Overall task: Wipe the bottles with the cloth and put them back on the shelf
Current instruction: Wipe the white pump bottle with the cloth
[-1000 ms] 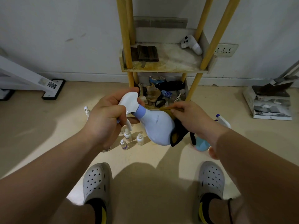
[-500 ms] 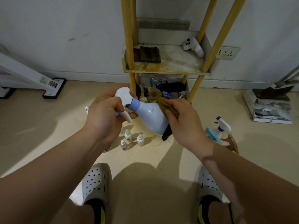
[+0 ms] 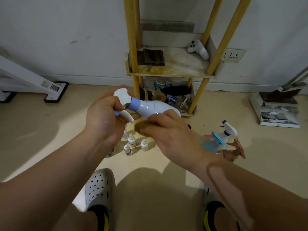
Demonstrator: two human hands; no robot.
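My left hand (image 3: 104,116) grips the white spray head of a pale lavender spray bottle (image 3: 150,106), held sideways in front of me. My right hand (image 3: 168,132) holds a yellowish cloth (image 3: 140,128) against the bottle's underside; most of the cloth is hidden under the hand. Behind stands the wooden shelf (image 3: 171,73) with yellow posts. On the floor below my hands stand several small white dropper bottles (image 3: 131,140). To the right on the floor are a blue-and-white spray bottle (image 3: 223,135) and a brownish one (image 3: 233,151).
A white controller (image 3: 198,50) and a dark folded piece (image 3: 153,57) lie on the shelf board; the lower level holds clutter (image 3: 168,95). A white stand foot (image 3: 55,91) is at left, a box with papers (image 3: 275,109) at right. My shoes (image 3: 100,189) are at the bottom.
My right hand with the cloth slid from the bottle's far end down and left along its underside. The bottle turned more horizontal and rose slightly.
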